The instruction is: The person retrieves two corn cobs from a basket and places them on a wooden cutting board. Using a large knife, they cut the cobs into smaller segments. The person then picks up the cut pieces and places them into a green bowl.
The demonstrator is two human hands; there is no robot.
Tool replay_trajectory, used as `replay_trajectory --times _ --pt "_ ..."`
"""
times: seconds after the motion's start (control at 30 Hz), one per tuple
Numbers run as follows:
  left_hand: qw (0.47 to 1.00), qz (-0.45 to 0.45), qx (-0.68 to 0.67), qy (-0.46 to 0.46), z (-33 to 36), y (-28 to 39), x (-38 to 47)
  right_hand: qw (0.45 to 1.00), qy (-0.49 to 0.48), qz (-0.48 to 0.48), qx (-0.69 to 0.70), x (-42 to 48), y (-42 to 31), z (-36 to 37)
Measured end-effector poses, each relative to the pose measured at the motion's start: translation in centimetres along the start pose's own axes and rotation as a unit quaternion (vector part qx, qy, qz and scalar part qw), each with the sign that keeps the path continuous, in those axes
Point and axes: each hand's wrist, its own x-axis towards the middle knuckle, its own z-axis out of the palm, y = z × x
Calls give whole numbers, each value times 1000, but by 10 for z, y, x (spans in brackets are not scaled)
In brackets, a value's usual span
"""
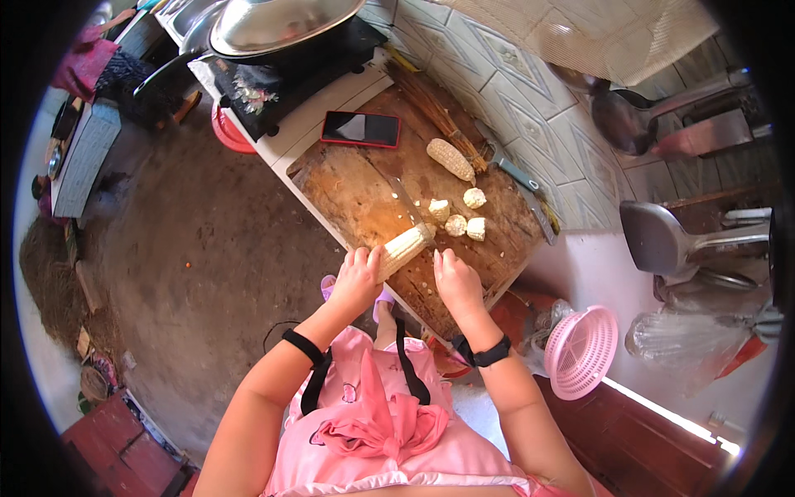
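My left hand [360,273] grips one end of a pale corn cob [404,250], which lies slanted on a worn wooden cutting board [348,186]. A knife [411,202], its blade seen almost edge-on, crosses the cob's far end. My right hand [458,282] is closed around the knife's handle, which the fingers mostly hide. Just beyond the blade lie several cut corn chunks, among them one chunk [474,198] set apart towards the wall. A whole corn cob [450,159] rests farther back. Loose kernels are scattered on the board.
A phone [361,129] lies at the board's far left, near a stove with a lidded wok [273,28]. A straw whisk [444,115] and a grey-handled peeler or grater [518,174] line the tiled wall. At right hangs a pink basket [581,353]. Another person [84,65] is at upper left.
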Motion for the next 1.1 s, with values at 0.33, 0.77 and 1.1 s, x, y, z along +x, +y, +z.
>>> replay_trajectory --times 0.33,0.77,1.1 --pt "998 -56 8 -3 1 25 -2 999 -51 -12 0 -1 7 -15" --pt "997 -35 62 41 3 24 -4 996 -33 -68 40 25 9 -21" --pt "997 -52 63 -9 15 16 5 990 -119 -8 75 33 30 13"
